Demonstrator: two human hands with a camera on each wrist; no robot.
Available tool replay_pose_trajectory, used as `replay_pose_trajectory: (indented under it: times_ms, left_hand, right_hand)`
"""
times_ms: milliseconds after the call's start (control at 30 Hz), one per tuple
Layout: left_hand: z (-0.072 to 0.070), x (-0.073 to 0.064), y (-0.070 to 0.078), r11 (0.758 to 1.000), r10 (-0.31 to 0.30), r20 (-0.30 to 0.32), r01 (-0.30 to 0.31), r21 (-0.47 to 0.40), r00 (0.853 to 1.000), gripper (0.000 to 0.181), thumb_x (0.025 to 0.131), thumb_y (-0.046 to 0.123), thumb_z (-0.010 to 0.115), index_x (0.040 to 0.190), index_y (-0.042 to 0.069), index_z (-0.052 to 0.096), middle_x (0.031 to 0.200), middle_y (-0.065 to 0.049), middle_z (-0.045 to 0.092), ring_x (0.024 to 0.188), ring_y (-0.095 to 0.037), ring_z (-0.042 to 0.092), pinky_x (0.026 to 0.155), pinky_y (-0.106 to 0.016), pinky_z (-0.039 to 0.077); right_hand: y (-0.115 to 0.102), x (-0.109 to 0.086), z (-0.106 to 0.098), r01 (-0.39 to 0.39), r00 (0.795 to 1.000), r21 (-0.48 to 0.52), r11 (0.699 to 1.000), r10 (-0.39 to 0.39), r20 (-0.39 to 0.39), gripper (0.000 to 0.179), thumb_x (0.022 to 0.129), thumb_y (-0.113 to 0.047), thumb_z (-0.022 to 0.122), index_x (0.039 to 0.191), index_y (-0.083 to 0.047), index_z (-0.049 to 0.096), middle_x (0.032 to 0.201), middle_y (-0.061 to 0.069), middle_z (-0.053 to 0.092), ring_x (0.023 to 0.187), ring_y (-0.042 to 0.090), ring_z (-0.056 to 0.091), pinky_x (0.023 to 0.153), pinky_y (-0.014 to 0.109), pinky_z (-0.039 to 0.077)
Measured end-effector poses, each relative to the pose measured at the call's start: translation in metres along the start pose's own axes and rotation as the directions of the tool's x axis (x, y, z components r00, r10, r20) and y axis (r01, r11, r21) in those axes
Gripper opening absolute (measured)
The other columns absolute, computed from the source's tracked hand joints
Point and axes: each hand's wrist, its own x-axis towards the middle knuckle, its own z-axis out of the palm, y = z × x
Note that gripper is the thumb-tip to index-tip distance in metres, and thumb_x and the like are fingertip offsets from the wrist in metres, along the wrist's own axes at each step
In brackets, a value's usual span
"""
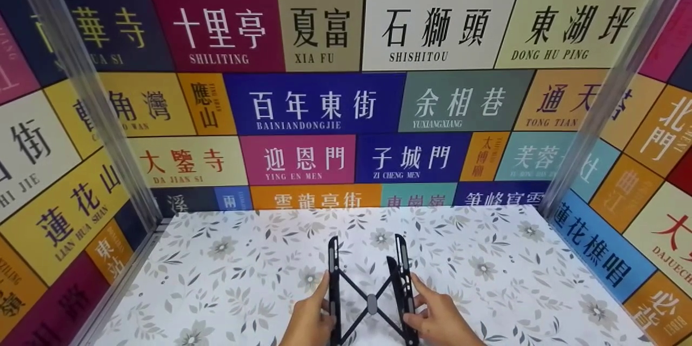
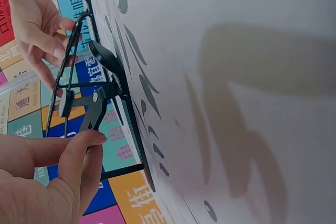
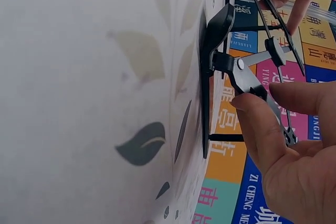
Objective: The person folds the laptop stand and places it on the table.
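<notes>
A black folding laptop stand [image 1: 372, 304] stands on the table, its two side rails joined by an X of thin rods with a grey hub in the middle. My left hand [image 1: 311, 316] holds the left rail; in the left wrist view its thumb and fingers [image 2: 86, 156] pinch a flat hinged arm. On the opposite side, my right hand [image 1: 440, 316] grips the right rail, and the right wrist view has its thumb and index finger [image 3: 260, 124] around a similar arm. A short black piece [image 1: 391, 267] sticks up inside the right rail.
The white tabletop [image 1: 259, 270] carries a grey leaf and flower print. Colourful panels with Chinese lettering [image 1: 313, 102] rise behind it and on both sides. Clear upright posts [image 1: 102, 97] stand at the left and right back corners.
</notes>
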Motion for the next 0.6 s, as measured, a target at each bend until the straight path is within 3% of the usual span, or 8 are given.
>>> replay_pose_trajectory:
  times_ms: [300, 600]
  left_hand:
    - [0.0035, 0.0012, 0.0038, 0.997, -0.068, 0.05, 0.07, -0.029, 0.996, 0.088, 0.072, -0.009, 0.063, 0.148, 0.007, 0.022, 0.084, -0.006, 0.066, 0.063, -0.007, 0.059, 0.058, -0.021, 0.049]
    - [0.0053, 0.0011, 0.0094, 0.988, -0.119, 0.098, 0.128, -0.087, 0.988, 0.088, 0.073, -0.009, 0.064, 0.148, 0.006, 0.021, 0.087, -0.006, 0.065, 0.065, -0.011, 0.061, 0.058, -0.024, 0.051]
  right_hand:
    - [-0.0032, -0.0011, 0.0018, 0.013, 1.0, 0.024, 1.0, -0.013, 0.021, 0.084, 0.081, -0.019, 0.07, 0.145, 0.006, 0.022, 0.091, 0.01, 0.063, 0.065, 0.006, 0.065, 0.06, 0.022, 0.052]
    - [-0.0059, -0.0046, 0.0079, 0.032, 0.999, 0.011, 0.999, -0.032, -0.012, 0.084, 0.08, -0.019, 0.071, 0.147, -0.001, 0.024, 0.091, 0.009, 0.063, 0.064, 0.004, 0.064, 0.056, 0.023, 0.052]
